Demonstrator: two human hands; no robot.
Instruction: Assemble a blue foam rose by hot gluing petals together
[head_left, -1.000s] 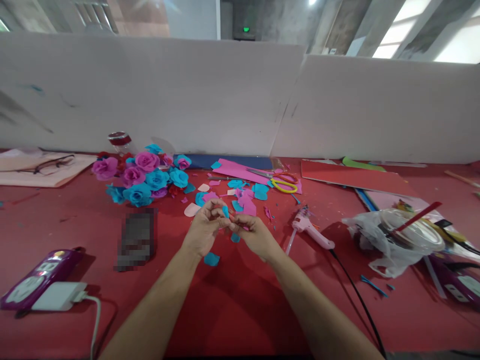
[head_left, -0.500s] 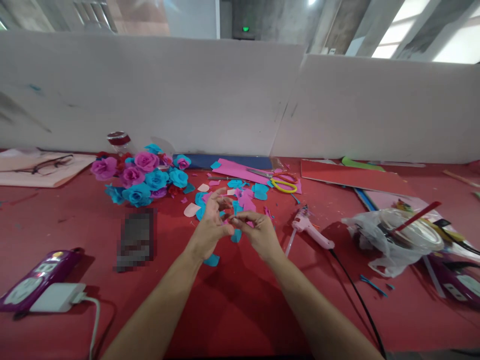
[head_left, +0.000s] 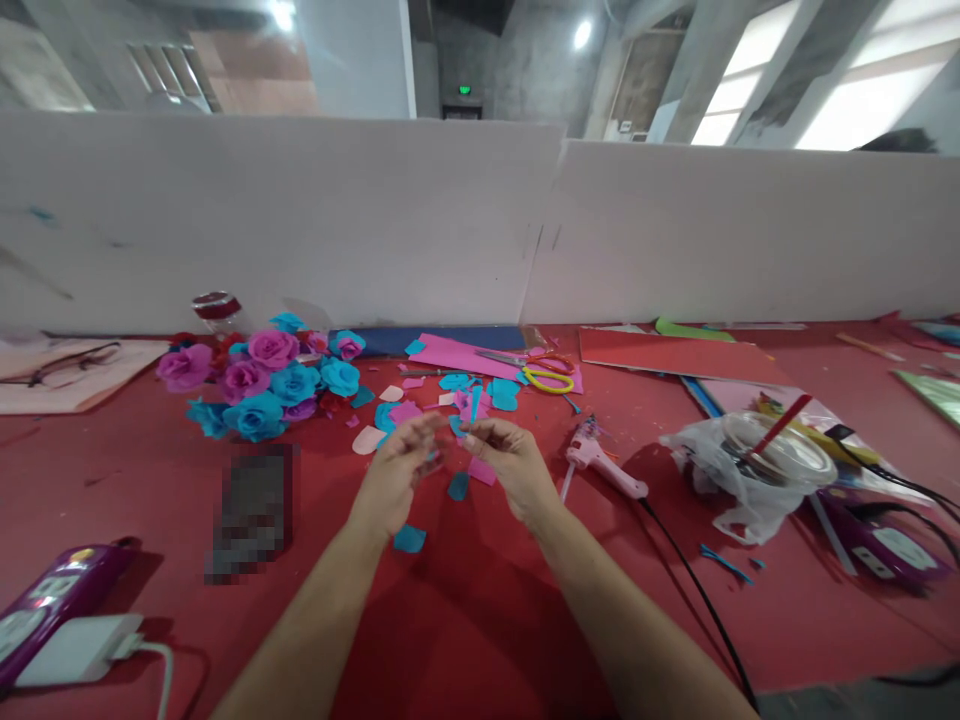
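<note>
My right hand [head_left: 506,465] has thumb and fingertips pinched together over the middle of the table, on a small piece of blue paper [head_left: 457,426]. Just left of it is my left hand [head_left: 397,470], its fingers bent and loosely apart, with no object visible in it. Loose paper cut-outs lie around and below both hands: a blue petal [head_left: 458,487], another blue petal [head_left: 410,539] nearer me, a pink scrap [head_left: 482,471] and a pale pink petal [head_left: 368,440]. Beyond the hands, scissors [head_left: 548,380] with red and yellow handles rest on a magenta paper strip [head_left: 442,352].
A bunch of paper roses [head_left: 259,380] stands left, behind a blurred-out dark item [head_left: 251,510]. On the right lie a pink glue gun [head_left: 607,465] with a black cord and a plastic bag [head_left: 739,475] around a tub. Power strips [head_left: 75,590] flank both sides; a white partition [head_left: 300,220] closes the back.
My hands have drawn slightly apart, and the blue paper now shows at my right fingertips. The whole view has tilted up and turned a little to the right.
</note>
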